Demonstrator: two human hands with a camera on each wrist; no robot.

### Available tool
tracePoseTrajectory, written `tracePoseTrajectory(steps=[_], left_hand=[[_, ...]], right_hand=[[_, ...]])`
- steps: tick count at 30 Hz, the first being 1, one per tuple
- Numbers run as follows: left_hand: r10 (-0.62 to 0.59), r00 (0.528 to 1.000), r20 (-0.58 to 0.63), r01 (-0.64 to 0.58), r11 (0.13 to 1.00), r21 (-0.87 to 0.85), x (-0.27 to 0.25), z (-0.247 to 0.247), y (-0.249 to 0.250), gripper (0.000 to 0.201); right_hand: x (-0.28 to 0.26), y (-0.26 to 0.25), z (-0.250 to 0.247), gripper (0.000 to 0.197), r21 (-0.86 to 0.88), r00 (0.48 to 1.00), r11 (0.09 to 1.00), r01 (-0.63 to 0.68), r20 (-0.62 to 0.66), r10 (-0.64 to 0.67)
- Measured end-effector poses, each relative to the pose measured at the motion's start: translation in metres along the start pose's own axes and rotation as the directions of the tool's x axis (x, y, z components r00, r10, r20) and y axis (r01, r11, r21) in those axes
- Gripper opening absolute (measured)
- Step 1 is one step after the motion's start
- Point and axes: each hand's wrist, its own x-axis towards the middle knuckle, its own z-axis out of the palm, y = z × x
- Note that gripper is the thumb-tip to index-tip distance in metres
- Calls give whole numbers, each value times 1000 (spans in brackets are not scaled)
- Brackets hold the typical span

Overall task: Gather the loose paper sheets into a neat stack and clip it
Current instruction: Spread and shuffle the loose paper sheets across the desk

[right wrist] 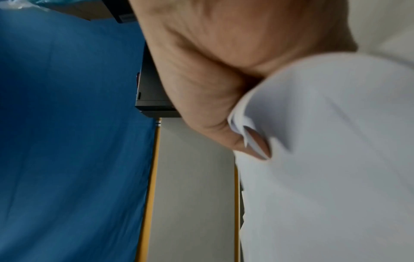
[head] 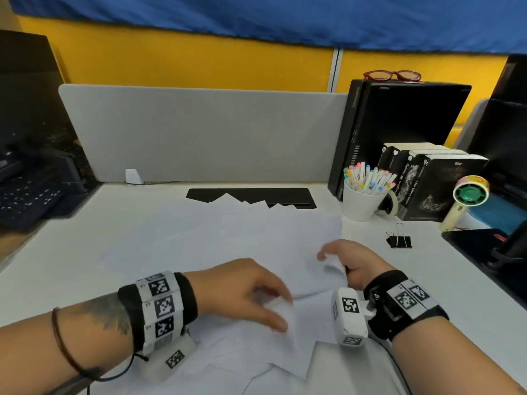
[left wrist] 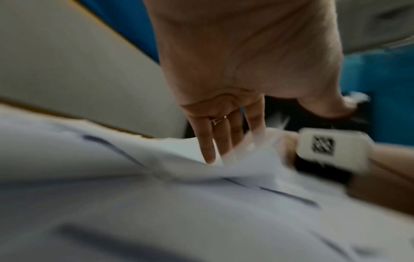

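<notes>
Several loose white paper sheets lie spread and overlapping across the white desk. My left hand reaches over the near sheets; in the left wrist view its straight fingers touch a lifted sheet, thumb apart. My right hand grips the curled edges of a few sheets, and the right wrist view shows its thumb pinching those sheets. A black binder clip sits on the desk to the right of my right hand, untouched.
A white mug of markers, a tape roll, black books, a hand fan and a black box crowd the right back. A keyboard lies far left. A grey divider closes the back.
</notes>
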Motion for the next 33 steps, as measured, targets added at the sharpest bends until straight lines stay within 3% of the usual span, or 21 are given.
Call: tracePoseTrajectory(steps=[2, 3, 5, 7, 9, 11, 13, 15, 17, 19, 20, 22, 23, 26, 27, 30, 33], left_hand=[[-144, 971, -190, 82, 951, -297, 0, -8, -15, 52], [-237, 916, -323, 112, 926, -361, 1, -15, -25, 59], [-421, 738, -527, 227, 891, -394, 1, -32, -43, 69], [-521, 570, -635, 321, 853, -411, -4, -53, -52, 78], [-561, 497, -662, 361, 828, -430, -12, -75, -61, 101], [-611, 507, -608, 386, 792, -474, -19, -94, -72, 131], [-642, 561, -523, 374, 760, -531, -25, -107, -72, 140], [-631, 663, -403, 350, 737, -579, -33, -116, -72, 105], [-595, 787, -164, 333, 634, -698, -40, -118, -76, 70], [-532, 846, 32, 370, 543, -754, -44, -112, -87, 48], [-507, 858, 78, 381, 529, -758, -44, -107, -90, 35], [-530, 846, 56, 371, 511, -775, -41, -94, -97, 32], [-551, 834, 19, 345, 495, -798, -38, -88, -98, 41], [-589, 799, -121, 212, 464, -860, -28, -72, -102, 94], [-591, 792, -151, 175, 458, -872, -26, -69, -104, 102], [-578, 810, -97, 188, 413, -891, -25, -64, -105, 96], [-548, 832, 87, 351, 398, -848, -33, -66, -105, 73]], right_hand=[[4, 0, -7, 21, -67, 999, 996, 51, -9, -52], [4, -2, -9, 26, -96, 996, 991, 94, 11, -93], [1, -6, -14, 33, -114, 977, 971, 211, 61, -205], [0, -11, -18, 36, -87, 945, 944, 318, 105, -308], [-3, -15, -21, 36, -54, 914, 917, 396, 126, -387], [-6, -19, -22, 39, -12, 889, 896, 444, 135, -438], [-7, -21, -22, 41, 32, 868, 877, 479, 136, -478], [-6, -21, -20, 44, 61, 852, 858, 510, 101, -514], [-1, -18, -18, 47, 93, 837, 837, 540, 45, -545], [3, -15, -17, 48, 144, 834, 826, 545, 9, -552], [5, -13, -17, 48, 171, 834, 822, 543, -2, -551], [6, -12, -17, 48, 221, 837, 813, 538, -24, -547], [6, -13, -17, 47, 243, 837, 807, 538, -36, -546], [7, -15, -20, 48, 256, 844, 809, 530, -64, -532], [7, -16, -21, 49, 225, 848, 820, 526, -66, -526], [4, -17, -27, 54, 105, 870, 864, 492, -37, -491], [5, -16, -32, 46, 97, 915, 917, 388, 77, -395]])
